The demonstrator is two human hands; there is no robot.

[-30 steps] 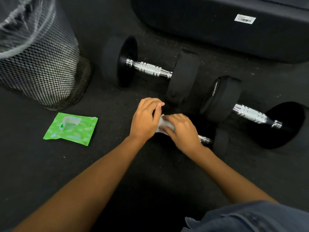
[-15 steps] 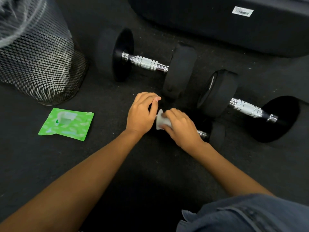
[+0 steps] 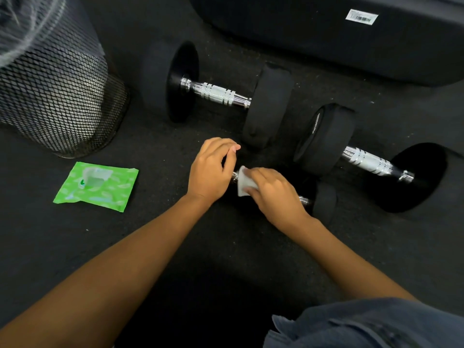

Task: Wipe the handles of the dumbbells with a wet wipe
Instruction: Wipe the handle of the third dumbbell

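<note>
Under the right hand (image 3: 273,194), white folded wipe (image 3: 243,181) against a chrome handle (image 3: 303,200)

You are down on the floor of a gym or workout room. The floor (image 3: 251,247) under you is dark, speckled rubber matting. Three dumbbells lie on it, black-headed with chrome knurled handles: a large dumbbell (image 3: 221,94) in the far middle, a second dumbbell (image 3: 366,162) to the right, and a small dumbbell (image 3: 324,199) nearest you. Along the far edge sits a bulky black piece of equipment (image 3: 301,33) bearing a barcode sticker (image 3: 361,17). At far left stands a mesh waste bin (image 3: 55,96) with a clear liner, and a green pack of wipes (image 3: 98,187) lies near it.
</note>
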